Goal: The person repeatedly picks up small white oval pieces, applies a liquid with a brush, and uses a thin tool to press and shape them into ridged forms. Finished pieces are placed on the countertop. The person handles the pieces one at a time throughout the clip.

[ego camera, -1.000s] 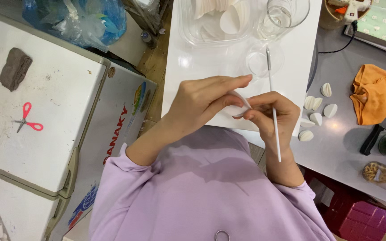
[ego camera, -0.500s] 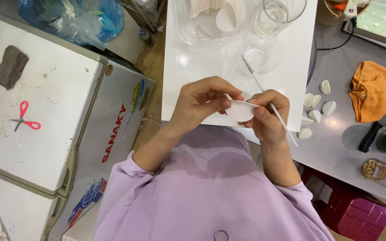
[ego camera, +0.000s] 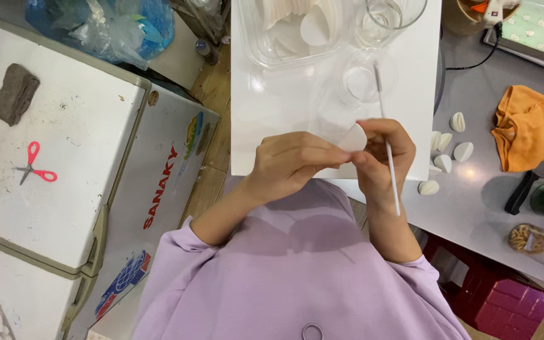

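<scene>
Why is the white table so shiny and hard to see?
Head view: bright overhead light glares off the white table, washing out the clear tub and glass; the left hand and right hand stay sharp, pinching a white round piece.

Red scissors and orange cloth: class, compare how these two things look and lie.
The red scissors lie flat on the white chest lid at the left; the orange cloth sits crumpled on the grey counter at the right. The scissors are small, thin and rigid; the cloth is larger and soft. Neither is touched by a hand.
</scene>
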